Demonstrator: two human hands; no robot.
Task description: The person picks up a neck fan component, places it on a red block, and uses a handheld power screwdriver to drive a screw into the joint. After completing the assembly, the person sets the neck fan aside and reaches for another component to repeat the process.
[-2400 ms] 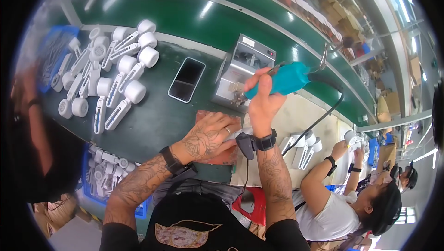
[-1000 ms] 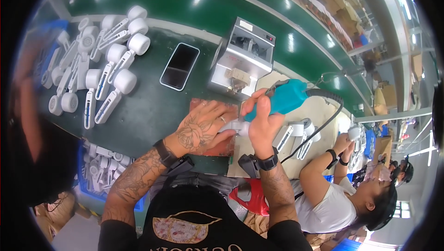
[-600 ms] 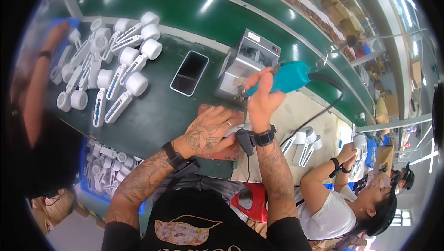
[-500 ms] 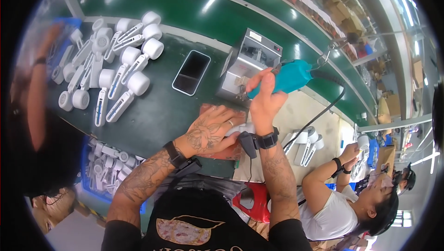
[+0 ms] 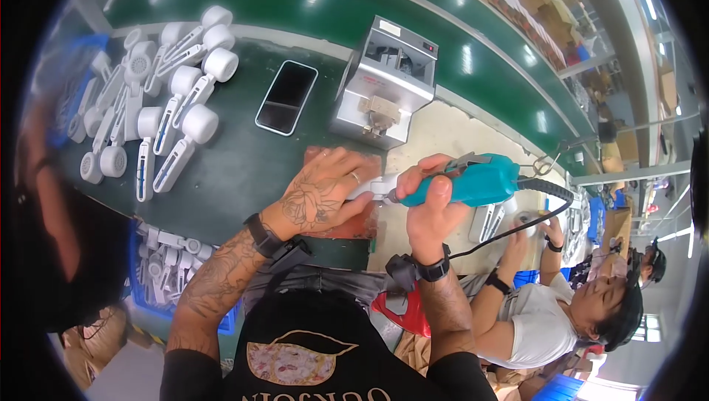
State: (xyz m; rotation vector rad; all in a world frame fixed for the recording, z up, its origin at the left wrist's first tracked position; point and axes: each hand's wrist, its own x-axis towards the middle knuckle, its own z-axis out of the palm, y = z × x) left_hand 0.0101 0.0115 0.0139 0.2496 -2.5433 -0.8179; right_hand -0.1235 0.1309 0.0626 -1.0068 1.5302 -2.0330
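My left hand lies over a reddish-brown mat and grips a white plastic piece, most of it hidden under the fingers. In my right hand is a teal electric screwdriver, held level with its tip pointing left. That tip meets the right end of the white piece, or sits right beside it; the exact contact is hard to see. A black cable loops from the back of the screwdriver down toward my right wrist.
Behind my hands stands a grey metal screw feeder. A phone lies left of it. Several white round-headed handheld units cover the bench's left side; a blue crate below holds more. Co-workers flank me, one in a white shirt at right.
My right hand has brought the screwdriver from the screw feeder down and toward me, to the white piece. My left hand keeps its hold. The view has shifted slightly.
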